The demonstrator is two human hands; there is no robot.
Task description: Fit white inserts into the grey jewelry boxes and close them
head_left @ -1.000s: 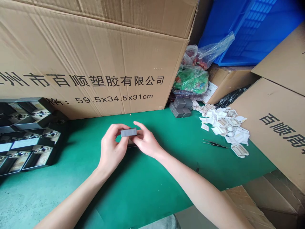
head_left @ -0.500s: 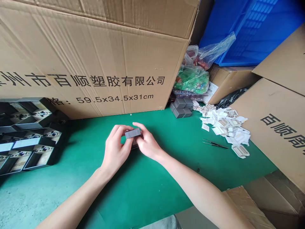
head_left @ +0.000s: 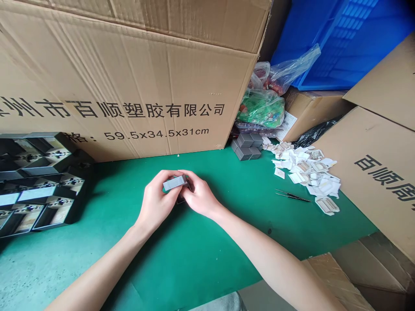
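Observation:
Above the middle of the green table, my left hand (head_left: 158,196) and my right hand (head_left: 199,193) are closed together around a small grey box (head_left: 174,182). Its flat grey side faces me, tilted up to the right. My left thumb presses the box from below, and my right fingers curl over its right end. A darker part of it shows low between the hands; the rest is hidden by my fingers.
Several dark open boxes (head_left: 39,185) stand stacked at the left. Behind my hands rises a large carton (head_left: 129,77). To the right are grey boxes (head_left: 246,147), a pile of white pieces (head_left: 314,168), tweezers (head_left: 292,196) and a blue crate (head_left: 340,43).
The grey box has shifted slightly left and turned in my hands. My right index finger, raised before, has come down onto the box.

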